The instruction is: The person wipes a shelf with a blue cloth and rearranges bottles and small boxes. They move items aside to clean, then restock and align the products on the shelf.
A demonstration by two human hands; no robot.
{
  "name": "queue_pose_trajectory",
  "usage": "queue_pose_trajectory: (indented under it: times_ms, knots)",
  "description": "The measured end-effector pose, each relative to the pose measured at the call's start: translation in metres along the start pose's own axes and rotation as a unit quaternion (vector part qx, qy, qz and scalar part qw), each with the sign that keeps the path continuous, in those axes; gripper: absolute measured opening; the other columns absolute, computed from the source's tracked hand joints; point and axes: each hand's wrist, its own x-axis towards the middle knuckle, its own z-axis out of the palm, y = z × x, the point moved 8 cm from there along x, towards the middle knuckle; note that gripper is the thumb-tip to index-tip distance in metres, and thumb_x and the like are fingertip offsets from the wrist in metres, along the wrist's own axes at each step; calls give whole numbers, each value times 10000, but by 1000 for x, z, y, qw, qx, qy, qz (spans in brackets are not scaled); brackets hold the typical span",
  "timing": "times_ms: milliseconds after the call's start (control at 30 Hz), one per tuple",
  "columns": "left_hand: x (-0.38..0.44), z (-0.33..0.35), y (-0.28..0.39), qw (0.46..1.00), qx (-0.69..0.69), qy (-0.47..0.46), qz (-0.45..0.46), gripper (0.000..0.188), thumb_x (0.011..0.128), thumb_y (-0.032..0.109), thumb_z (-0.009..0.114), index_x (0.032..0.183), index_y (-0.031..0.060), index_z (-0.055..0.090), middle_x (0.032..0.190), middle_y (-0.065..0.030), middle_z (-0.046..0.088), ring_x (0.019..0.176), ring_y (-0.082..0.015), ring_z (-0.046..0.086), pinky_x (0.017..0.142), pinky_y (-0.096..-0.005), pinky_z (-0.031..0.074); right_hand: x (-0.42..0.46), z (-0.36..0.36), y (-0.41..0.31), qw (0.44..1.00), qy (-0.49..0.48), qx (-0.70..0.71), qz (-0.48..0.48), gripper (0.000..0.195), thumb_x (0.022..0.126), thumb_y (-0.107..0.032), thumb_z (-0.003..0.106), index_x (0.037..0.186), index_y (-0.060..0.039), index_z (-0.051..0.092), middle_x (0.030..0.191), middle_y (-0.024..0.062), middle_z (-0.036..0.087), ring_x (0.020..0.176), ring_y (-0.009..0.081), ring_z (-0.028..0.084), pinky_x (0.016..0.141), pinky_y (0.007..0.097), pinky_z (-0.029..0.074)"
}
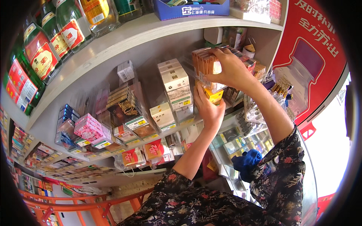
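Note:
My right hand (pixel 233 69) spans a row of orange-brown cartons (pixel 204 63) on the shelf, its thumb at their front and its fingers over the top. Just below, my left hand (pixel 211 111) cups a yellow box (pixel 215 96), fingers on its left side and thumb on its right. The box sits under the cartons' clear plastic tray; its rear part is hidden. To the left of my hands rises a stack of white cartons (pixel 174 80) in a clear holder, with a shorter cream stack (pixel 162 114) beside it.
Green glass bottles (pixel 42 55) and a blue display box (pixel 192 10) line the upper shelf (pixel 135 34). Pink cartons (pixel 89 128) stand further left. A glass counter (pixel 226 135) lies below right, with a blue cloth (pixel 247 163) near my sleeve. An orange metal frame (pixel 84 204) is at lower left.

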Motion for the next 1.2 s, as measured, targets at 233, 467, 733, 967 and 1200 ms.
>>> queue_pose_trajectory:
  times_ms: [233, 467, 733, 967, 1200]
  knots:
    - [2, 2, 7, 1000, 7, 13, 13, 1011, 669, 39, 789, 1515, -31, 239, 1439, -287, 362, 1299, -501, 397, 1095, -551, 341, -23, -1, -7, 989, 62, -102, 87, 755, 703, -377, 802, 1344, -93, 522, 1159, 197, 590, 1059, 391, 633, 837, 478, 541]
    - [-1, 8, 11, 1000, 18, 6, 9, 1060, 660, 37, 841, 1521, -34, 225, 1438, -278, 367, 1297, -494, 397, 1090, -548, 345, -31, -4, -2, 991, 85, -58, 86, 754, 683, -332, 809, 1348, -115, 528, 1138, 181, 566, 1082, 399, 589, 840, 505, 541]
    - [4, 18, -2, 997, -12, -67, -45, 1162, 644, 46, 875, 1526, -50, 125, 1394, -286, 340, 1301, -464, 375, 1119, -514, 307, -21, -3, 5, 985, 44, -153, 69, 817, 696, -373, 825, 1399, -100, 513, 1285, 203, 560, 1193, 398, 538, 905, 494, 518]
    - [-13, 4, 12, 996, -16, -83, 20, 1089, 710, 8, 829, 1524, -86, 110, 1484, -335, 239, 1360, -506, 318, 1147, -535, 289, -23, -11, -22, 969, 94, -225, -30, 1010, 620, -341, 899, 1486, -136, 422, 1445, 221, 460, 1316, 375, 436, 999, 530, 434]
    - [-62, -96, 24, 985, -100, -140, -18, 902, 834, 20, 685, 1545, -28, 133, 1485, -263, 289, 1375, -389, 362, 1125, -465, 366, -45, -60, -63, 972, 198, -107, -63, 980, 686, -311, 886, 1496, -98, 379, 1394, 228, 502, 1252, 398, 500, 1018, 462, 451]
